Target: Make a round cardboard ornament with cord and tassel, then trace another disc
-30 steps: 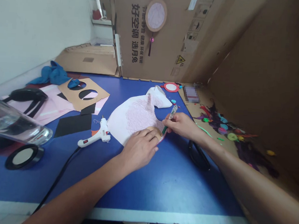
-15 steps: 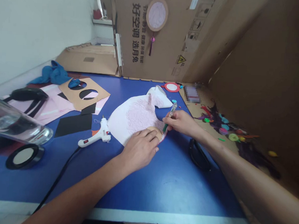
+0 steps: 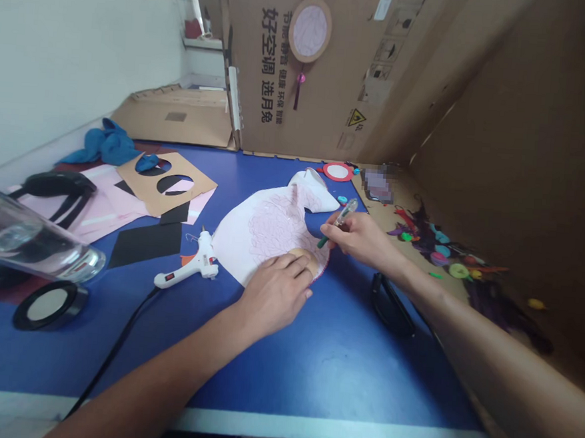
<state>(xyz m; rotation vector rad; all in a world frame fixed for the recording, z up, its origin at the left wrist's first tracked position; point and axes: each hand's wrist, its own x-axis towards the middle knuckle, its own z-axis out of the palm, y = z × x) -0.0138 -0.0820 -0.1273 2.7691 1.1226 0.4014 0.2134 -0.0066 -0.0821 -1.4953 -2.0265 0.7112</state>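
Observation:
My left hand (image 3: 280, 288) lies with its fingers flat over a tan round cardboard disc (image 3: 304, 252), pressing it against a white paper sheet (image 3: 234, 228) with pale purple line patterns. Most of the disc is hidden by the fingers. In a closed writing grip, my right hand (image 3: 359, 237) has a pen (image 3: 347, 213) with a clear barrel and a green lower end. The pen is tilted, its tip just right of the disc near the paper's edge. Whether the tip touches the paper I cannot tell. The paper's far end (image 3: 314, 192) curls up.
A white glue gun (image 3: 194, 265) lies left of the paper, its cord trailing to the front. Further left are a water glass (image 3: 35, 241), a tape roll (image 3: 48, 305) and cut cardboard (image 3: 167, 183). A black case (image 3: 391, 306) sits to the right, near colourful craft bits (image 3: 440, 253).
The pen has tilted further and its tip has shifted slightly up, away from the disc's lower right edge. My left hand stays on the disc. The view has shifted slightly.

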